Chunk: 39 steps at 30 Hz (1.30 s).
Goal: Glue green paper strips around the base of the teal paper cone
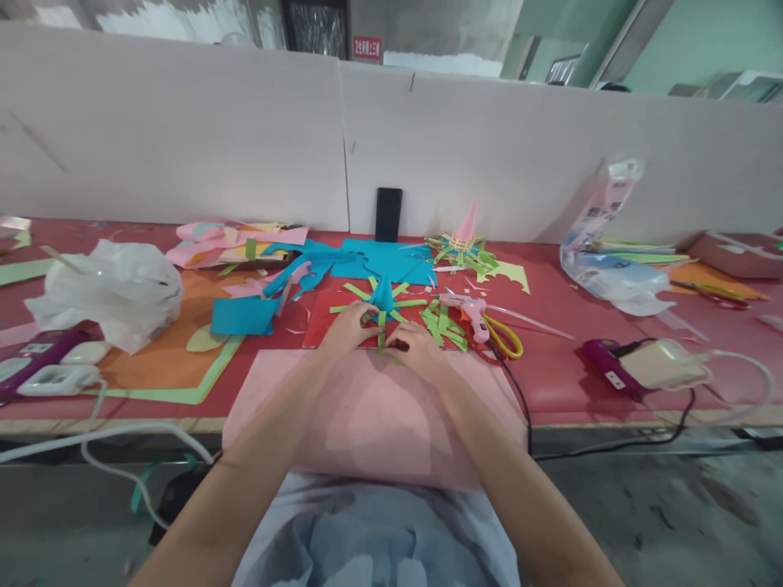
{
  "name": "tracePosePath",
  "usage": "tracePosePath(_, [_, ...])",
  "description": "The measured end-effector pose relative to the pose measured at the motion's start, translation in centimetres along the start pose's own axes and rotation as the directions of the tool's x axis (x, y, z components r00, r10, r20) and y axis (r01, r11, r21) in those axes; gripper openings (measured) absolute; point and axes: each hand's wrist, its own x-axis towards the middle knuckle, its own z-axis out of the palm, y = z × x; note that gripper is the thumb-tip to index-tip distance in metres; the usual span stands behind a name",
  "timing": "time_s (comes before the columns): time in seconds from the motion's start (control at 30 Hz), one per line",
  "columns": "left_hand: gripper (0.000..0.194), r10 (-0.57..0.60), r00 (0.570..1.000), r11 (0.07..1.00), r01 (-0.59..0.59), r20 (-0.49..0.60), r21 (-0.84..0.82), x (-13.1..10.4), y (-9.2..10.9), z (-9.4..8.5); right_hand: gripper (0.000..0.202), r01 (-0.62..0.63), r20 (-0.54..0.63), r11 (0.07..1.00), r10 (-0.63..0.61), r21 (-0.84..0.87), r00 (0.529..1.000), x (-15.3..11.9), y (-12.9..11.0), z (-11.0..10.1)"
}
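A blue paper cone (383, 295) stands upright with light green paper strips fanning out around its base. My left hand (353, 330) is closed at the near side of the cone, its fingertips pinching a green paper strip (382, 319) that points toward me. Just right of it, my right hand (416, 349) is curled with its fingertips at the near end of this same strip. Loose green strips (445, 324) lie in a pile beyond my right hand. Beside them rests a pink glue gun (474, 314). Red sheet material (318, 319) lies under the cone.
A finished-looking pink cone piece (468, 227) and a black phone (388, 214) stand at the back. Blue paper (391, 259), scissors with yellow handles (506, 338), a plastic bag (113, 289) and power strips (612, 367) surround the work. A pink sheet (367, 416) covers the front edge.
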Motion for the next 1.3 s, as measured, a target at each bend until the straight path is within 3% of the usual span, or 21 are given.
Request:
tracePosePath(0.23, [0.029, 0.048, 0.999, 0.992, -0.05, 0.018, 0.113, 0.14, -0.42, 0.05, 0.015, -0.007, -0.012, 1.0, 0.007, -0.009, 1.0, 0.02, -0.15, 0.04])
tracePosePath(0.5, [0.029, 0.048, 0.999, 0.995, -0.048, -0.002, 0.089, 0.11, -0.4, 0.12, 0.014, -0.052, -0.185, 0.996, 0.038, -0.073, 0.982, 0.01, 0.21, 0.09])
tracePosePath(0.93, [0.022, 0.091, 0.996, 0.987, -0.09, 0.004, 0.132, -0.07, -0.65, 0.29, 0.012, -0.047, -0.018, 0.992, 0.045, -0.115, 0.999, 0.02, -0.27, 0.39])
tracePosePath(1.3, [0.021, 0.081, 0.997, 0.981, -0.083, 0.017, 0.175, -0.2, -0.59, 0.31, 0.012, -0.03, -0.019, 0.99, 0.028, -0.139, 0.999, -0.02, 0.13, 0.67])
